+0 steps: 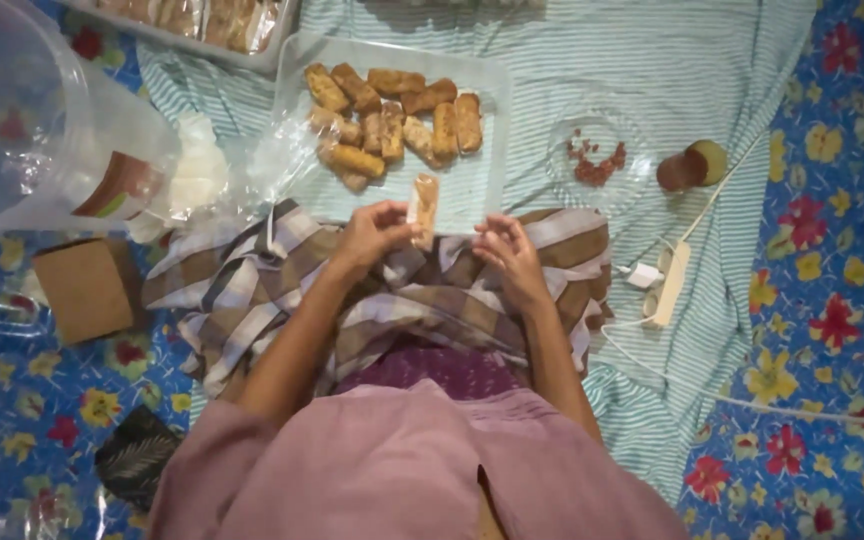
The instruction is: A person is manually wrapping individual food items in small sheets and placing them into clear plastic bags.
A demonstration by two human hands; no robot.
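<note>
My left hand (370,235) holds a pale brown food roll (422,208) in a clear wrapper, upright over my lap. My right hand (508,252) is just to its right with fingertips pinched together near the roll's lower end; I cannot tell whether it touches the wrapper. Beyond both hands a clear rectangular tray (482,180) holds several browned rolls (392,115) heaped at its far left. A brown and white checked cloth (252,290) covers my lap.
A small clear dish (562,178) with red bits and a round jar (692,165) lie right of the tray. A white power strip (670,285) with a plug lies further right. Clear plastic bags (42,130) and a brown box (82,290) are at left.
</note>
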